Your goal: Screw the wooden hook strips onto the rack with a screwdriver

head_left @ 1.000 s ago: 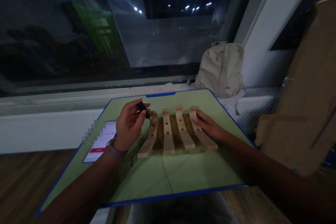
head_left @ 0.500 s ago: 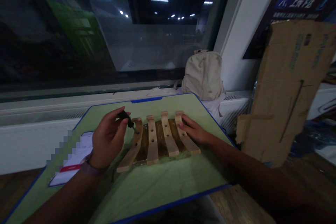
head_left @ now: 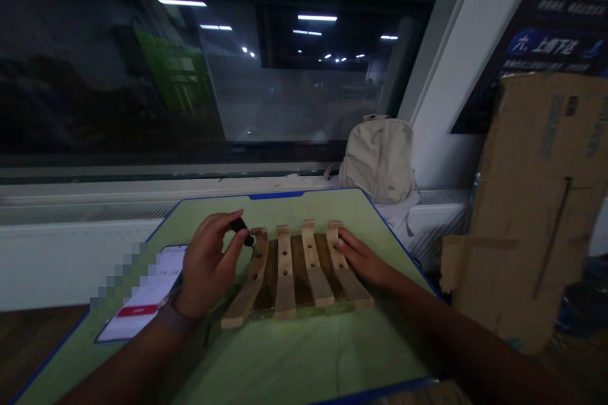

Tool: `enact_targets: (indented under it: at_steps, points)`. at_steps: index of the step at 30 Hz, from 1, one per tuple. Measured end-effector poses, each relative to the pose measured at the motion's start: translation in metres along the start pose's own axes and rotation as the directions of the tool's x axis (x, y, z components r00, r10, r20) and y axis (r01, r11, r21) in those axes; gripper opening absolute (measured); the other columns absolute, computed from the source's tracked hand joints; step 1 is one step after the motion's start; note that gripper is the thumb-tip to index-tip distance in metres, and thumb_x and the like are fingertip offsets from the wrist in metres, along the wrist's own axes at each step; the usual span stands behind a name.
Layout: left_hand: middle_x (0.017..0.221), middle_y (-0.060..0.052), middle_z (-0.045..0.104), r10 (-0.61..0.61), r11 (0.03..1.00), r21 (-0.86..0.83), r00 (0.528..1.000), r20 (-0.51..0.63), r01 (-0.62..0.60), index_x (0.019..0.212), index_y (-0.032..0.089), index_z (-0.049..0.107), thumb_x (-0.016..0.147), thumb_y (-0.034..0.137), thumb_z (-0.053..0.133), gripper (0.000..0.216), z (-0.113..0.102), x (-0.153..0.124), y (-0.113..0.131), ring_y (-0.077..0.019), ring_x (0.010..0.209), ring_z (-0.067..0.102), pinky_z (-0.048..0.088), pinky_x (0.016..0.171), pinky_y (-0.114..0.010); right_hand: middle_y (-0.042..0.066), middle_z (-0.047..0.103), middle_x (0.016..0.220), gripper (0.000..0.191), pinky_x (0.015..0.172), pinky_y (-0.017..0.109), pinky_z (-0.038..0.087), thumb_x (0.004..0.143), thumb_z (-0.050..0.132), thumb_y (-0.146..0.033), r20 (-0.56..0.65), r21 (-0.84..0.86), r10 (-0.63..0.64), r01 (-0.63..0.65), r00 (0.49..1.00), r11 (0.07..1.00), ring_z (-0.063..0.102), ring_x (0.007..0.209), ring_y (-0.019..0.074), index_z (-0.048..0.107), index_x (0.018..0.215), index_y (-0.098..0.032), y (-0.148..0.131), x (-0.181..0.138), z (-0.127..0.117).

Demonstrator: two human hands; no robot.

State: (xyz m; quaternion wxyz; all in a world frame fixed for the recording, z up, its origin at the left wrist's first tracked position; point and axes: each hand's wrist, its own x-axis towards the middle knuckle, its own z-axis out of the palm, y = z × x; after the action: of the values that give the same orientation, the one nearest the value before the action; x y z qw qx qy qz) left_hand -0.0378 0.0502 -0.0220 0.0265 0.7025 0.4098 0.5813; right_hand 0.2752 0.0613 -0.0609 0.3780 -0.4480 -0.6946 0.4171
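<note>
A wooden rack [head_left: 294,273] made of several pale curved slats on dark crossbars lies on a green mat [head_left: 285,354]. My left hand [head_left: 209,269] pinches a small black screwdriver [head_left: 241,229], its tip at the far end of the leftmost slat. My right hand [head_left: 363,259] lies flat with fingers stretched out on the rightmost slat, pressing on the rack.
A phone [head_left: 145,294] with a lit screen lies on the mat's left part. A beige backpack [head_left: 380,158] sits on the sill behind. A large cardboard box [head_left: 532,202] stands at the right. A dark window fills the background.
The view has shifted a little. My left hand has turned the screwdriver at the leftmost slat's end. My right hand stays on the rightmost slat.
</note>
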Motion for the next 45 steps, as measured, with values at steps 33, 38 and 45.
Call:
enact_targets:
  at_steps: [33,38,45]
  points:
    - [0.098,-0.005,0.06,-0.027,0.996,-0.085,1.0,-0.006,0.027,0.123,0.024,0.063,0.089,0.029,0.067,0.034,0.005,-0.002,0.002,-0.0167,0.085,0.06,0.054,0.077,-0.032,0.007,0.063,0.142,0.062,0.119,0.053,0.033,0.089,0.052,-0.07,-0.024,-0.015,0.032,-0.032,0.999,0.999,0.05,0.138,0.0339,0.063,0.133,-0.028,-0.006,-0.001,-0.003]
    - [0.102,-0.006,0.058,-0.097,0.992,-0.091,0.991,-0.094,0.089,0.124,0.023,0.058,0.094,0.03,0.06,0.031,0.015,-0.007,0.008,-0.0165,0.087,0.058,0.052,0.076,-0.032,0.009,0.059,0.147,0.07,0.121,0.054,0.028,0.086,0.049,-0.077,-0.051,-0.071,0.078,-0.082,0.996,0.994,0.046,0.142,0.0349,0.061,0.134,-0.027,-0.004,-0.002,-0.006]
    - [0.1,-0.006,0.057,-0.174,0.98,-0.125,0.966,-0.19,0.152,0.125,0.024,0.054,0.097,0.033,0.055,0.029,0.024,-0.01,0.023,-0.0169,0.085,0.057,0.049,0.075,-0.033,0.01,0.052,0.154,0.081,0.122,0.055,0.025,0.08,0.049,-0.082,-0.092,-0.106,0.133,-0.143,0.987,0.984,0.039,0.146,0.0371,0.06,0.137,-0.026,0.004,0.001,-0.007]
